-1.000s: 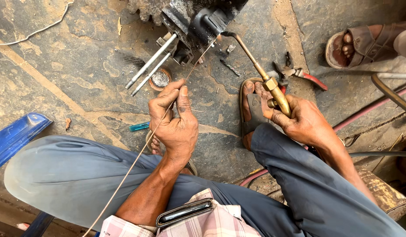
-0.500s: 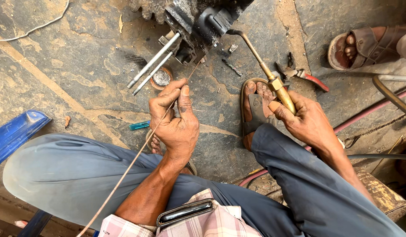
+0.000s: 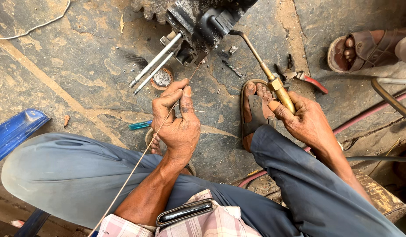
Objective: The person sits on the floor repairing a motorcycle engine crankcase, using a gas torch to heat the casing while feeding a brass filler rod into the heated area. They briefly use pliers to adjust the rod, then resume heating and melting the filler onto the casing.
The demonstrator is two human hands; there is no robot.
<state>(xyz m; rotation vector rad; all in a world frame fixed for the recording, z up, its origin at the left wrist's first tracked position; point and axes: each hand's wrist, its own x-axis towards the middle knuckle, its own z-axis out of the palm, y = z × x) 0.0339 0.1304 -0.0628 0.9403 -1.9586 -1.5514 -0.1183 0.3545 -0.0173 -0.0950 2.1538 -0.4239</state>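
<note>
While my knees frame the near edge, my left hand (image 3: 179, 125) pinches the thin filler rod (image 3: 141, 156) between thumb and fingers, its tip running far toward the dark metal engine part (image 3: 203, 22). To the right, my right hand (image 3: 306, 120) is clamped round the brass torch (image 3: 273, 79), nozzle touching that part. Red-handled pliers (image 3: 306, 78) lie just beyond.

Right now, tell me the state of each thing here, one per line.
left hand: pinching a thin filler rod, tip aimed at the dark metal part
right hand: closed around a brass torch, no flame visible
red-handled pliers: lying on the floor, untouched
small round tin: open
</note>
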